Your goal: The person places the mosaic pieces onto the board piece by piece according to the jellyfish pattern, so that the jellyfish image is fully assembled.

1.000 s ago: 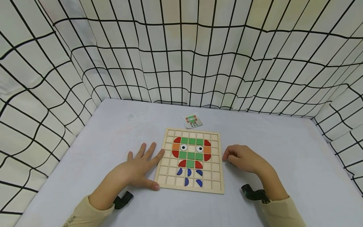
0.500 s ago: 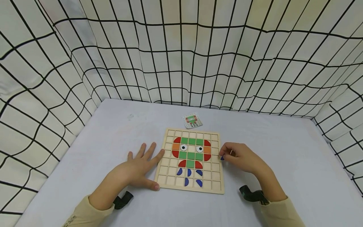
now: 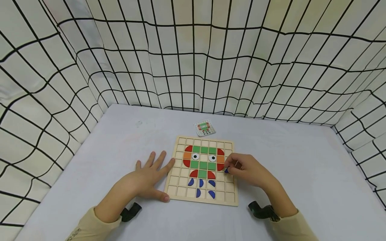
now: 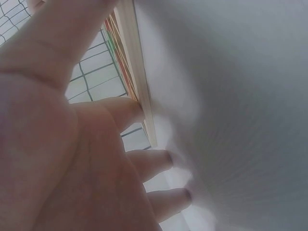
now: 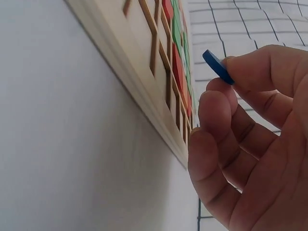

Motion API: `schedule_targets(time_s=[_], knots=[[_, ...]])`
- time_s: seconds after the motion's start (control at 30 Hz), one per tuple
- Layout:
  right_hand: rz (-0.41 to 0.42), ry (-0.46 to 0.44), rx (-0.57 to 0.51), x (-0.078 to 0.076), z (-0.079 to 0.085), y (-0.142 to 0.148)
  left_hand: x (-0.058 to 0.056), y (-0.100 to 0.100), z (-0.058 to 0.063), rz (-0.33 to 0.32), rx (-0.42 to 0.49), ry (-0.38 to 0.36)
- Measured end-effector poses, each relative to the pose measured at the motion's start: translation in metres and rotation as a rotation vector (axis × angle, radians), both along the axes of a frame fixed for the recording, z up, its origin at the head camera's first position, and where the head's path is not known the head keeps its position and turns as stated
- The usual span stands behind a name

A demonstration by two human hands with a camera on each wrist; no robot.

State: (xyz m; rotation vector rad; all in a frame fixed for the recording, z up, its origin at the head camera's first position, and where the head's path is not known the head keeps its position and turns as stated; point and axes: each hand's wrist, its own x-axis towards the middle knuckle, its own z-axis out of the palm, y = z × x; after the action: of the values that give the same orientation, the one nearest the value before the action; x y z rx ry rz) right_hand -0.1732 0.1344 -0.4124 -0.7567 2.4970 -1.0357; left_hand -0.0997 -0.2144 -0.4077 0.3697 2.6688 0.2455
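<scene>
A wooden grid board lies on the white table, bearing green squares, red quarter-round pieces, orange squares, two eye discs and several blue half-round pieces in its lower rows. My right hand pinches another blue half-round piece between thumb and fingertips, over the board's right edge. With fingers spread, my left hand lies flat at the board's left side, thumb at the lower left corner and a fingertip at the left edge.
Behind the board lies a small picture card with a similar coloured pattern. White walls with black netting enclose the table at the back and sides. A dark wrist device sits under each forearm.
My right hand has moved left from beside the board to over its right columns, and the blue half-round piece has come into view in its fingers. The left hand stays put.
</scene>
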Motion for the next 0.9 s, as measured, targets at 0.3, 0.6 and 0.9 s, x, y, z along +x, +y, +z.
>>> schedule_targets(time_s=[0.3, 0.6, 0.9], knots=[[0.046, -0.012, -0.037, 0.007, -0.003, -0.015, 0.001, -0.001, 0.001, -0.002, 0.012, 0.002], [0.119, -0.019, -0.095, 0.011, -0.004, -0.032, 0.0, 0.0, 0.002, -0.001, 0.007, -0.002], [0.179, -0.03, -0.109, 0.02, -0.001, -0.054, 0.0, 0.0, 0.0, -0.011, 0.011, 0.001]])
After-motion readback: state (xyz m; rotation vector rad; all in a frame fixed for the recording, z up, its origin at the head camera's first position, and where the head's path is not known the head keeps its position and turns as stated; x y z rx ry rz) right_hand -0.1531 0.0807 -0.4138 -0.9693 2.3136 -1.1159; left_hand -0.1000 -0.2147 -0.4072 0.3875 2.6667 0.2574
